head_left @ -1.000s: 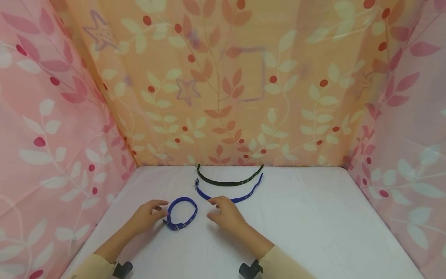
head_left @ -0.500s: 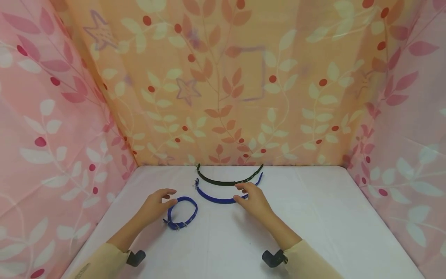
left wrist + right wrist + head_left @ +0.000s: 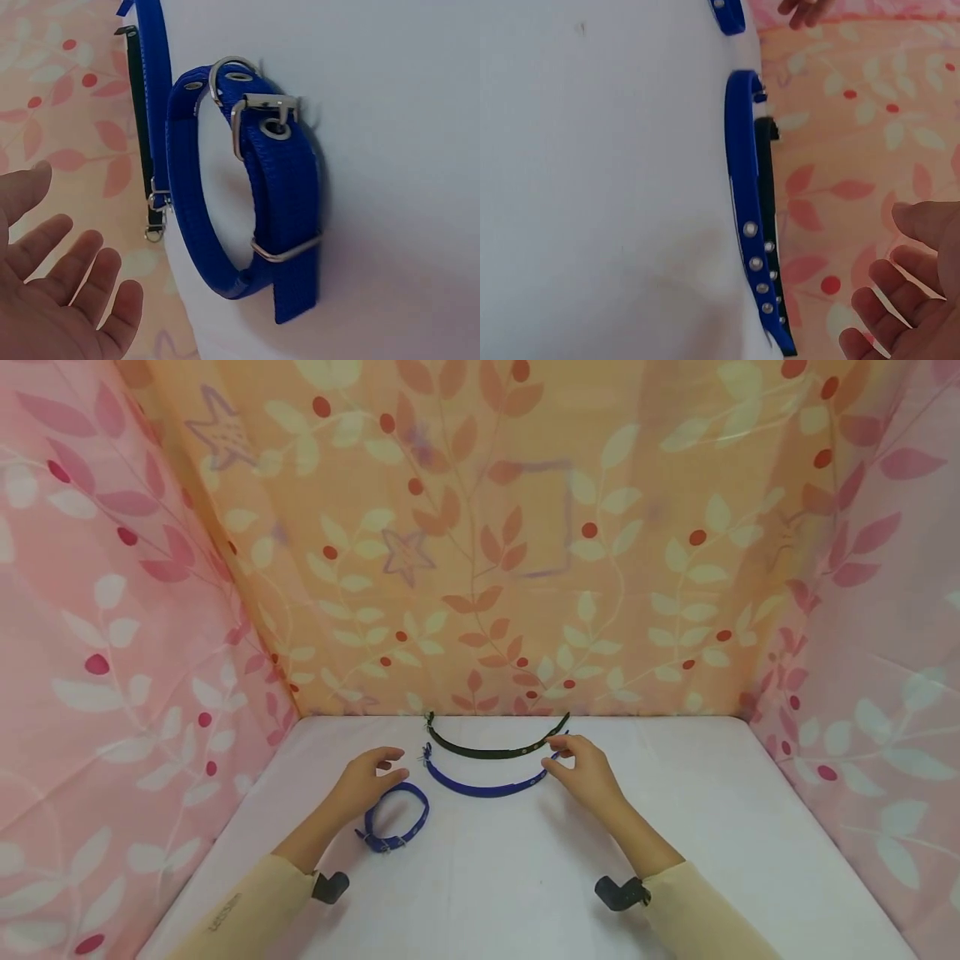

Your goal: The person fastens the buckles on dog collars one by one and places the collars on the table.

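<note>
Both hands have gone forward since the earlier frames: the right hand (image 3: 588, 774) swung from beside the buckled loop out to the far end of the open blue strap, and the left hand (image 3: 365, 779) crept up past the loop.

Head view: step in hand looks like reaching for the unbuckled blue nylon collar strap (image 3: 483, 785), which lies in a curve between the two hands. Right fingers are relaxed and spread, hovering at its holed tip; contact is hard to call from here. Left fingers are loosely spread, just short of its buckle end. The buckled blue nylon collar loop (image 3: 393, 817) sits just below the left hand. The dark green collar strap (image 3: 495, 748) lies just beyond the blue one.

Left wrist view: left hand (image 3: 56, 300) is open-palmed, holding nothing, beside the loop (image 3: 247, 195) and apart from it.

Right wrist view: right fingers (image 3: 900, 300) are spread, off the strap (image 3: 742, 187), near its eyelet end.

Next move probably calls for pinching both strap ends, the tip and the buckle, without catching the green strap.
</note>
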Motion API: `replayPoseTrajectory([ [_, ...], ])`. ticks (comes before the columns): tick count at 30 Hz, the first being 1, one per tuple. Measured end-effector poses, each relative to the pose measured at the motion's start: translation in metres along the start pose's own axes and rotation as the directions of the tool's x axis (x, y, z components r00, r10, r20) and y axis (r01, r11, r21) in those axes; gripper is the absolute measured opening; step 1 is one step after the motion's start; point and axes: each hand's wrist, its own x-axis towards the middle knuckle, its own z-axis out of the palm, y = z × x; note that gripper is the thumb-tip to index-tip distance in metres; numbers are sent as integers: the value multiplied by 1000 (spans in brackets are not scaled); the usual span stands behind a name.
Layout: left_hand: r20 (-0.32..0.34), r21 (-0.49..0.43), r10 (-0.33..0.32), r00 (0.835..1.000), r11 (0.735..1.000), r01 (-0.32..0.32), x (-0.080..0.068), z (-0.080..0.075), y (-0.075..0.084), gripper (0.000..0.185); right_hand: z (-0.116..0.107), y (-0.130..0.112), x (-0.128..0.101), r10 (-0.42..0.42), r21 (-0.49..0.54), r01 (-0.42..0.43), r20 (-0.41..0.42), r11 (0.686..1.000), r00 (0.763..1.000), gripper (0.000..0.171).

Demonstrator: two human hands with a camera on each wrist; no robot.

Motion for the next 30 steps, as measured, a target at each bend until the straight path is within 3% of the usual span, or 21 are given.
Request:
replayPoseTrajectory([
  [7, 20, -9, 0, 1000, 1000, 0, 21, 9, 5, 51, -13, 25, 13, 46, -22, -46, -14, 999, 999, 46],
  [15, 15, -2, 3, 1000, 1000, -3, 44, 21, 6, 48, -17, 50, 29, 153, 10, -153, -25, 988, 988, 47],
  [22, 21, -5, -16, 1000, 1000, 16, 61, 30, 2, 53, -13, 69, 39, 221, 22, -220, -19, 975, 975, 49],
  [30, 12, -55, -71, 997, 996, 71, 75, 44, -7, 59, 0, 71, 50, 314, 6, -314, -21, 950, 949, 53],
])
